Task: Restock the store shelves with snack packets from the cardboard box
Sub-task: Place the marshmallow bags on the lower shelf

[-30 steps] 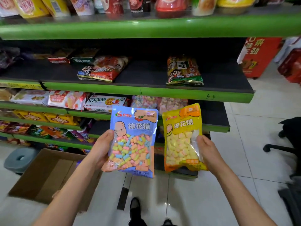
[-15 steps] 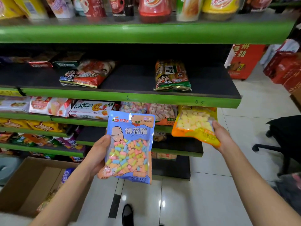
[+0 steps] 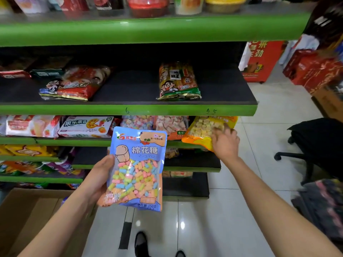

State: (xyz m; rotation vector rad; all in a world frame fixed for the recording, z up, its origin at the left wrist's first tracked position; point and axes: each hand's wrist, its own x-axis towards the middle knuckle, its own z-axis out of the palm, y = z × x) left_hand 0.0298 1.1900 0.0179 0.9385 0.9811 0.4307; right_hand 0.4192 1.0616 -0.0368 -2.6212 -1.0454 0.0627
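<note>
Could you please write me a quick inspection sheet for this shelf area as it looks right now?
Surface: green-edged shelves, partly stocked.
Job's things: blue marshmallow packet held upright; yellow marshmallow packet lying on the shelf edge; cardboard box on the floor.
Clutter: rice cracker bag on the shelf above.
Grippers: left hand grips the blue packet; right hand rests on the yellow packet, blurred.
Cables: nothing seen.
Surroundings: black office chair, red cartons.

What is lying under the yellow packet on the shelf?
The yellow packet rests on the green-edged shelf, with the right hand on it. Whether another packet lies beneath is hidden by the packet itself.
</note>
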